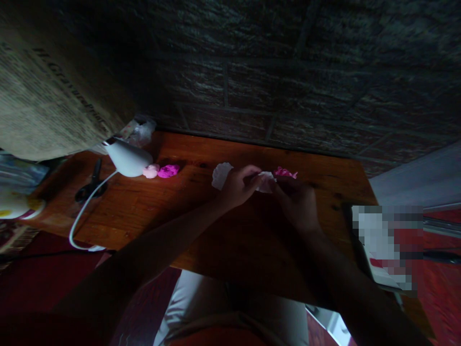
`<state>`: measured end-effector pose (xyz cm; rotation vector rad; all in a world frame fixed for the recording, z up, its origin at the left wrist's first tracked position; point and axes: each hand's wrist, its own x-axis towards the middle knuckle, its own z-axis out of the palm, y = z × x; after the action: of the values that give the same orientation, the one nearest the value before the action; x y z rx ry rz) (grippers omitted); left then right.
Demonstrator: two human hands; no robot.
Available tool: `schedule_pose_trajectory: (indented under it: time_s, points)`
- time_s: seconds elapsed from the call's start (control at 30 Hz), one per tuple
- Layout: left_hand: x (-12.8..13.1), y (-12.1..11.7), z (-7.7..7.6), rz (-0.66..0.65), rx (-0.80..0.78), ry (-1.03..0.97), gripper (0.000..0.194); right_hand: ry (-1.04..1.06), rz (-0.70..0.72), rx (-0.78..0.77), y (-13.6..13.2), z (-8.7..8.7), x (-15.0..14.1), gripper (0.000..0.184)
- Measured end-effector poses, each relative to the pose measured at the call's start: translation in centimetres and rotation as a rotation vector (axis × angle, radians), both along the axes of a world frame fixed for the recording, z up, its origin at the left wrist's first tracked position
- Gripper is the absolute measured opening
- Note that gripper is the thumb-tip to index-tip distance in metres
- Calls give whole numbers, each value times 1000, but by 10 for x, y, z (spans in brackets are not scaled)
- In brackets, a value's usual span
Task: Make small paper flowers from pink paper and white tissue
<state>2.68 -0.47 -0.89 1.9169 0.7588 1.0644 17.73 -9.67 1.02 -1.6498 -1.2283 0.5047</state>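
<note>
White crinkled piece (pixel 265 183): held between my hands, above the counter (pixel 144 206); my left hand (pixel 237 186) pinches one edge; my right hand (pixel 300 204) meets the other, grip too dark to tell; step in hand: two-handed fingertip handling; any next move calls for light pressure; pink crumpled piece (pixel 285 173): just beyond my right fingers.

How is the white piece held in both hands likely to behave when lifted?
The white piece is probably floppy: its edge looks thin and ruffled. It is likely light, as the left hand and right hand seem to pinch it with fingers alone. It could tear easily, looking paper-thin.
</note>
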Motion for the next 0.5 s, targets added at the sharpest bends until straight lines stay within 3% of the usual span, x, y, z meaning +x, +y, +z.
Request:
schedule_pose_trajectory:
  time_s: [0.17,0.5]
  points:
    - [-2,1,-2,-76,-18,45,22,-8,-14,48,0,0,0,25]
    - [-3,1,5,-59,-108,-16,17,-19,-7,89,-4,2,-7,27]
